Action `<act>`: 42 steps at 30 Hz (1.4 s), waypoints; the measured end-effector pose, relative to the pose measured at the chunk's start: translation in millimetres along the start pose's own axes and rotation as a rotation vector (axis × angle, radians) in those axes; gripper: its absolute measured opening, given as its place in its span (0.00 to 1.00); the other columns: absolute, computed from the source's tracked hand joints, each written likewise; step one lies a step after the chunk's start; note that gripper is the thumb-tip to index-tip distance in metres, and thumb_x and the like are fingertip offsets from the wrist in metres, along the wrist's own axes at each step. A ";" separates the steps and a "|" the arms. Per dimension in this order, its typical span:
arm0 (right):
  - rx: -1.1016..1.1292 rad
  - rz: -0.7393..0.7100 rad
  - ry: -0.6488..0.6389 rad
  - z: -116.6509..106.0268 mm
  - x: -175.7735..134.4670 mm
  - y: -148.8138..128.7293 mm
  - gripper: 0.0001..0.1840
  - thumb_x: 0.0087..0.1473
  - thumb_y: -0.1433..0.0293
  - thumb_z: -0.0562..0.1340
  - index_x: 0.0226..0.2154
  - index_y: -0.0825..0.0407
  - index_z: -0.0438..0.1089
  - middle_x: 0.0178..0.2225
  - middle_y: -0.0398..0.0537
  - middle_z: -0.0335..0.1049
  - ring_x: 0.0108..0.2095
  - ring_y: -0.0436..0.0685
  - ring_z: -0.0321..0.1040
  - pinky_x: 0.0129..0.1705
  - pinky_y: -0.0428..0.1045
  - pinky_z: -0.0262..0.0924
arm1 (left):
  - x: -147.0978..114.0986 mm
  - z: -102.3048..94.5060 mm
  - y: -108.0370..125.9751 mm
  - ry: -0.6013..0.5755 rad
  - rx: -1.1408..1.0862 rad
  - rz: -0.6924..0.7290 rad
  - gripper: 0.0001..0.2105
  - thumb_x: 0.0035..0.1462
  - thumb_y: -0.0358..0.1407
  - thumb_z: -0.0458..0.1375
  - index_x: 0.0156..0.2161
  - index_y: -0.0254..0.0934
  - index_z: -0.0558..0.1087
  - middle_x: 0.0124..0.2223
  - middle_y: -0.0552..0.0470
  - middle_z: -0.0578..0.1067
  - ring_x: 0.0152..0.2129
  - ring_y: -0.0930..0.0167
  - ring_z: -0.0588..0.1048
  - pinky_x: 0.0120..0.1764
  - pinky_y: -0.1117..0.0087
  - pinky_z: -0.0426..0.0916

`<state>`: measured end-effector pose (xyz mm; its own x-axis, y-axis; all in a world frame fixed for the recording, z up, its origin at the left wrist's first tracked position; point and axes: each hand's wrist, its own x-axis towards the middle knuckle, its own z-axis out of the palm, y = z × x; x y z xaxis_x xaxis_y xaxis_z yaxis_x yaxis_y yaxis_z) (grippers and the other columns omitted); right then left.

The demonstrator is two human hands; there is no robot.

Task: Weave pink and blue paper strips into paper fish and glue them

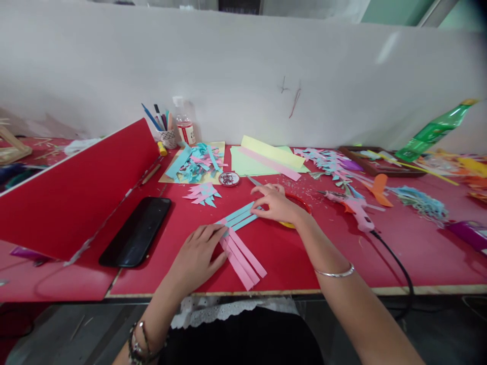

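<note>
Pink paper strips (245, 261) and blue paper strips (239, 217) cross in a woven corner on the red table. My left hand (200, 253) holds that corner down, fingertips on the crossing and thumb beside the pink strips. At the far end of the blue strips, my right hand (276, 203) pinches a blue strip between thumb and forefinger. A pair of scissors (300, 200) with red and yellow handles lies partly hidden under my right hand, its blade poking out beyond. Behind the strips sits a small pile of woven pink and blue pieces (203, 194).
A black phone (135, 233) and a standing red board (83, 192) are on the left. A pink glue gun (353, 207) with a black cord lies right. Behind are paper scraps (198, 162), a round lid (229, 178), paper sheets (243, 163) and a green bottle (433, 133).
</note>
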<state>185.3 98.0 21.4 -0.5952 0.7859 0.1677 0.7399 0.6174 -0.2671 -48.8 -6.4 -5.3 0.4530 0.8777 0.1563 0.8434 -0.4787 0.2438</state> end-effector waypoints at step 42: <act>0.118 0.128 0.448 3.4 3.5 19.5 0.13 0.51 0.67 0.52 0.24 0.51 0.70 0.31 0.44 0.69 0.36 0.53 0.62 0.45 0.54 0.39 | 42.6 -19.9 7.4 -0.085 0.050 -0.273 0.17 0.50 0.39 0.54 0.43 0.30 0.66 0.44 0.38 0.68 0.42 0.61 0.68 0.41 0.63 0.63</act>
<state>196.6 112.6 13.6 -0.2886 0.8093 0.5116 0.7423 0.5266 -0.4143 -29.0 27.1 22.2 0.2284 0.9735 0.0103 0.9497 -0.2251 0.2176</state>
